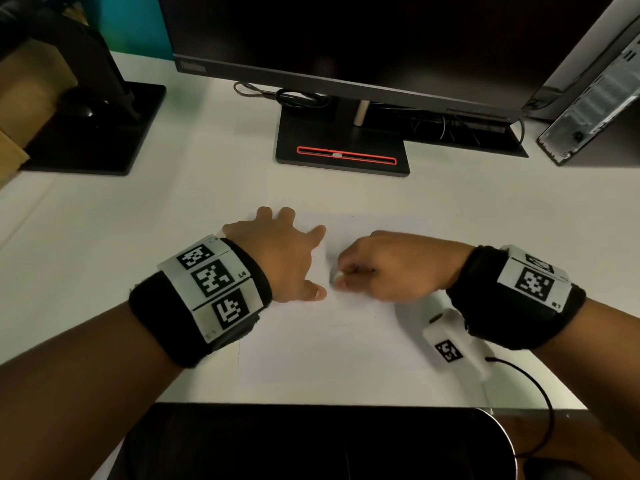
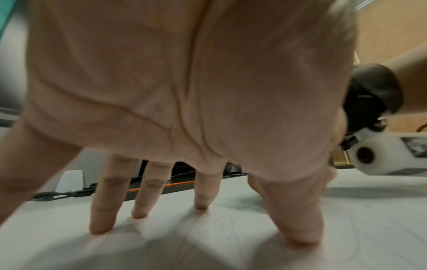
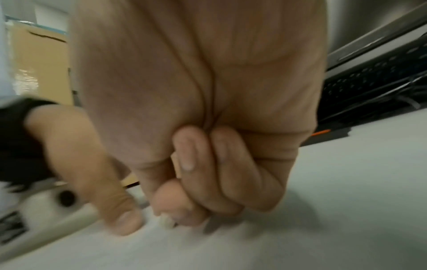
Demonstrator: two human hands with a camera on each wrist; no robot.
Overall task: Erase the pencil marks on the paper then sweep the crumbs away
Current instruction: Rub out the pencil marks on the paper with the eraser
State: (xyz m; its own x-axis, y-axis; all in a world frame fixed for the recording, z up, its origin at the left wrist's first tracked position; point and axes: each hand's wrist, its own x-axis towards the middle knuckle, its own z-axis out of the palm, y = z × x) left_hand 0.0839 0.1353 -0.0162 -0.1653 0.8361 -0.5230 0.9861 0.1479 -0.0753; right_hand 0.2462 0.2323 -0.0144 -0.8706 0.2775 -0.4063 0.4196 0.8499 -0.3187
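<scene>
A white sheet of paper [image 1: 329,344] lies on the white desk in front of me. My left hand [image 1: 277,258] rests on its upper left part with fingers spread and straight, fingertips [image 2: 101,224] pressing the sheet. Faint pencil lines [image 2: 221,224] show on the paper between those fingers. My right hand [image 1: 381,268] is curled and pinches a small white eraser [image 1: 336,276] against the paper just right of the left thumb. In the right wrist view the eraser [image 3: 167,221] peeks out below the pinching fingertips. I cannot make out any crumbs.
A monitor stands at the back on a black base [image 1: 343,150] with a red slot. Another black stand [image 1: 97,126] sits at the far left, a computer case [image 1: 595,98] at the far right. Cables [image 1: 287,97] lie behind the base. A black chair edge [image 1: 311,441] is near me.
</scene>
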